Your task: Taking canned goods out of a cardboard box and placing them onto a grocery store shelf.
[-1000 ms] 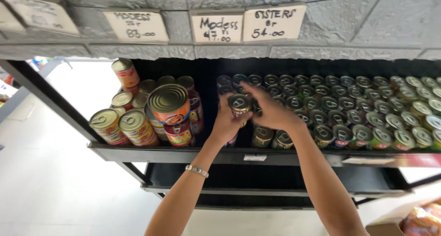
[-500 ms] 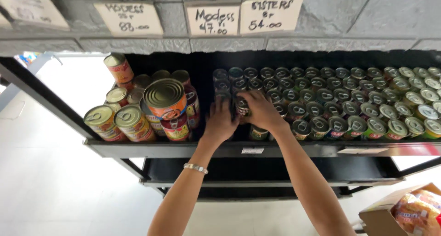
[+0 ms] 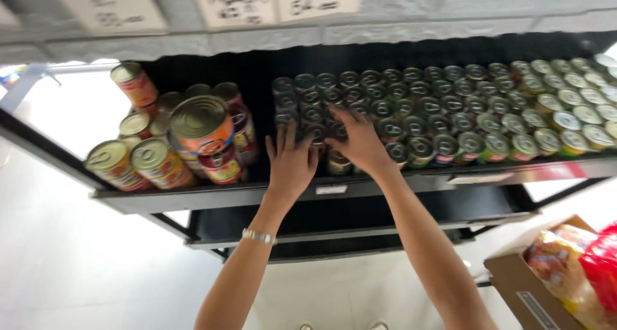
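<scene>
Black metal shelving (image 3: 212, 198) against a grey block wall fills my view, with handwritten paper signs (image 3: 276, 2) taped along the top. My left hand (image 3: 290, 163) lies flat with fingers spread on the near-left corner of a big block of small silver-topped tins (image 3: 450, 111) that runs off to the right along the shelf. My right hand (image 3: 358, 137) sits just beside it, fingers curled down over a couple of tins in the front rows, though I honestly can't tell if that grip is closed on one or just pressing on the lids. Silver bracelet (image 3: 259, 237) on my left wrist. Off to the left sits a looser pile of bigger orange-and-red labelled cans (image 3: 200, 125). Near right, an open cardboard box (image 3: 514, 282) holds colourful packets.
</scene>
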